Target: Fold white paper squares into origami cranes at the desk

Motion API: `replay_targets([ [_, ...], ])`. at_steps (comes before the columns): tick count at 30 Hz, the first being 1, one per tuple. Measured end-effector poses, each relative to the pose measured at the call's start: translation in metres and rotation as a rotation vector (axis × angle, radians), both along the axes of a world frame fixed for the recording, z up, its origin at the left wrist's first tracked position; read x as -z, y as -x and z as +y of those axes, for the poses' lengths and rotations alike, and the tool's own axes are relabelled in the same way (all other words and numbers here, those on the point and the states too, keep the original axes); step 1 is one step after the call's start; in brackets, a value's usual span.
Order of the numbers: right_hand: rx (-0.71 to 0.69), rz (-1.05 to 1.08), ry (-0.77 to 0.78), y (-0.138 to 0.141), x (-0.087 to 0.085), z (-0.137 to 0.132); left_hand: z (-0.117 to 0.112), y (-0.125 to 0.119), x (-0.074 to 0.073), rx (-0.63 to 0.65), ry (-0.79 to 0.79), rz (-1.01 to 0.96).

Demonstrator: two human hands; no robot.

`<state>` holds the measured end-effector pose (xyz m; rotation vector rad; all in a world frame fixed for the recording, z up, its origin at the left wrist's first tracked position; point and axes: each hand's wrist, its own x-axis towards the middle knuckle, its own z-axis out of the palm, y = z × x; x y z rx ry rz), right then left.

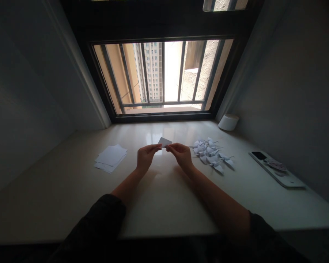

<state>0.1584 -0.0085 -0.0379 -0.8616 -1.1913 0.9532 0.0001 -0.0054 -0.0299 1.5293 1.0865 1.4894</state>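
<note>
A small folded piece of white paper (164, 141) is held above the pale sill between both hands. My left hand (146, 157) pinches its left edge with closed fingertips. My right hand (181, 154) pinches its right edge, fingers curled. Both forearms reach forward from dark sleeves. A stack of flat white sheets (110, 157) lies to the left of my left hand. A pile of several folded paper cranes (211, 154) lies just right of my right hand.
The wide pale sill (164, 197) runs up to a barred window (162, 75). A white cylindrical object (228, 122) stands at the back right corner. A long white device with a dark phone and small item on it (276, 168) lies at the right.
</note>
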Motion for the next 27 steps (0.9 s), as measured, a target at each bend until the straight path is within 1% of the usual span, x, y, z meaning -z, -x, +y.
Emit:
replay_targets([
  [4, -0.039, 0.073, 0.014, 0.002, -0.002, -0.003, 0.000, -0.003, 0.000, 0.011, 0.037, -0.074],
  [8, -0.042, 0.109, 0.024, 0.004, -0.006, -0.005, -0.001, -0.007, 0.000, 0.016, 0.080, -0.176],
  [13, 0.010, 0.140, 0.069, 0.008, -0.008, -0.009, -0.006, -0.009, -0.003, -0.036, 0.022, -0.144],
  [16, 0.016, 0.167, 0.100, 0.010, -0.008, -0.011, -0.006, -0.009, -0.003, -0.064, 0.006, -0.154],
  [23, 0.002, 0.239, 0.163, 0.010, -0.006, -0.010, -0.006, -0.012, -0.002, -0.023, 0.057, -0.247],
  [27, 0.006, 0.231, 0.162, 0.010, -0.006, -0.009, -0.007, -0.014, -0.003, -0.024, 0.052, -0.242],
])
